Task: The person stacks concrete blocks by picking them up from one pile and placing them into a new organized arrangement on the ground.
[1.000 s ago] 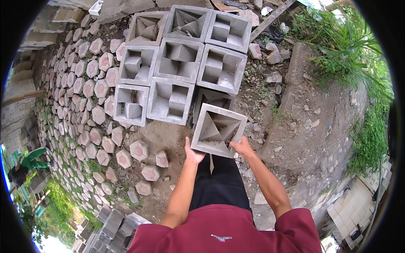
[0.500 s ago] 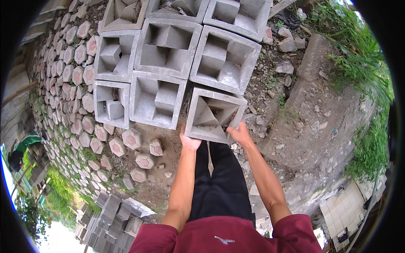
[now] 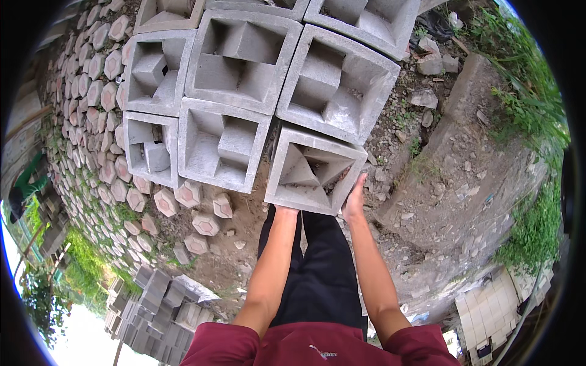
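A grey square concrete block (image 3: 299, 196) with slanted wedges inside its hollow stands in front of my legs, at the near right of a group of similar blocks. My left hand (image 3: 285, 209) is at its near wall, its fingers tucked underneath and hidden by the block. Along the block's right side lies my right hand (image 3: 354, 200), palm toward the wall and fingers stretched out. Just beyond is another hollow block (image 3: 339, 131). To the left, across a dark narrow gap, sits one more block (image 3: 224, 180).
Hexagonal pink-and-grey pavers (image 3: 165, 202) cover the ground at left. Rubble (image 3: 424, 97) and a low concrete ledge (image 3: 452, 131) lie at right, with green plants (image 3: 525, 116) beyond. Stacked grey blocks (image 3: 155, 317) stand at lower left, pale tiles (image 3: 488, 311) at lower right.
My left hand has moved right along the block's near wall. My right hand has let go of the near-right corner and now lies flat along the right side.
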Motion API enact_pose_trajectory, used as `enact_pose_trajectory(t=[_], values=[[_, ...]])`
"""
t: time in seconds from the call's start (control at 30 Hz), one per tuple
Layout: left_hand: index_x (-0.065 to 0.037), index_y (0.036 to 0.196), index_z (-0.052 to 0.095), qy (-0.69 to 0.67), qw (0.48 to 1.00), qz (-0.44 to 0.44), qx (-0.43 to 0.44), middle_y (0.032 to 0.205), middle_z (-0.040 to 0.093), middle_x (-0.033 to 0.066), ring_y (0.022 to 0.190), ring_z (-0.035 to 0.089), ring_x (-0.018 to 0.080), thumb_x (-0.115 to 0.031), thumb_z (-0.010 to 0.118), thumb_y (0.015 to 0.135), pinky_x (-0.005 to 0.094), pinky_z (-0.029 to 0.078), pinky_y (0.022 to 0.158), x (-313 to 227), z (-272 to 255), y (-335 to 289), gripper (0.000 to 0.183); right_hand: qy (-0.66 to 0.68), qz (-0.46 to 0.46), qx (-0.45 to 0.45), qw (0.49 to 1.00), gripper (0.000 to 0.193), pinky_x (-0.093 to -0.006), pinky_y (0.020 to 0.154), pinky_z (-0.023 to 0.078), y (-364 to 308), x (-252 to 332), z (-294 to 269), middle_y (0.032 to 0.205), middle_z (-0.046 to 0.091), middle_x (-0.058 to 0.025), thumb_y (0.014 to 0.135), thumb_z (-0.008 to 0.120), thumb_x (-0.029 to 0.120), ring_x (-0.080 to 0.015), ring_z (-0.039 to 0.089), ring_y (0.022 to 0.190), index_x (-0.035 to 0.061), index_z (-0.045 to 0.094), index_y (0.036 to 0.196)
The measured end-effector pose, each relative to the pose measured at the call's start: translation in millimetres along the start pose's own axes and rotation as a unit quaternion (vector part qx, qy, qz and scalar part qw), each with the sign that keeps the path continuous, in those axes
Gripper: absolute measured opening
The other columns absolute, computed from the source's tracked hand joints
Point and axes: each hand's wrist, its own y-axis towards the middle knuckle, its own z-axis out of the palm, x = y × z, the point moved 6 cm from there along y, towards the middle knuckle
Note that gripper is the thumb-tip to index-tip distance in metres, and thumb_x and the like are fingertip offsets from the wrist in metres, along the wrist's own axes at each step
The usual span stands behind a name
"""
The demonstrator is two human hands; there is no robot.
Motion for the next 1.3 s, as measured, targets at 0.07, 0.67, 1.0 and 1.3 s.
enact_pose_trajectory(t=[0.07,0.67,1.0,1.3], values=[[-0.013,0.129,0.046,0.016,1.0,-0.01,-0.024,0.129,0.048,0.0116,0.119,0.043,0.035,-0.051,0.043,0.087,0.059,0.036,0.097,9,22,-9,0.057,0.01,-0.032,-0.005,0.999,0.073,-0.0343,0.111,0.019,17,-17,-15,0.144,0.033,-0.0083,0.093,0.03,0.059,-0.0219,0.028,0.133,0.0049,0.026,0.143],[-0.017,0.13,0.045,0.067,0.997,0.003,-0.039,0.133,0.044,0.0098,0.122,0.039,0.0346,-0.056,0.039,0.086,0.0605,0.032,0.098,-3,26,-15,0.059,0.031,0.015,-0.015,0.999,0.04,-0.033,0.085,0.039,40,-35,-15,0.096,0.054,0.0004,0.092,0.044,0.048,-0.0157,0.05,0.092,0.0143,0.054,0.111],[-0.017,0.131,0.044,0.053,0.998,0.011,-0.018,0.135,0.042,0.0092,0.124,0.037,0.0345,-0.056,0.038,0.087,0.0602,0.03,0.1,3,-19,32,0.059,0.086,-0.004,0.017,0.996,0.05,-0.0321,0.081,0.042,58,-16,-3,0.095,0.055,0.0,0.089,0.042,0.059,-0.0156,0.051,0.091,0.0151,0.055,0.108],[-0.018,0.13,0.044,0.087,0.996,0.0,0.002,0.127,0.046,0.0075,0.115,0.043,0.0299,-0.052,0.034,0.091,0.0544,0.039,0.092,-3,-12,33,0.052,0.037,-0.033,-0.028,0.998,0.044,-0.0247,0.058,0.042,62,-20,-10,0.077,0.052,0.0046,0.093,0.04,0.054,-0.0084,0.05,0.066,0.0156,0.055,0.109]])
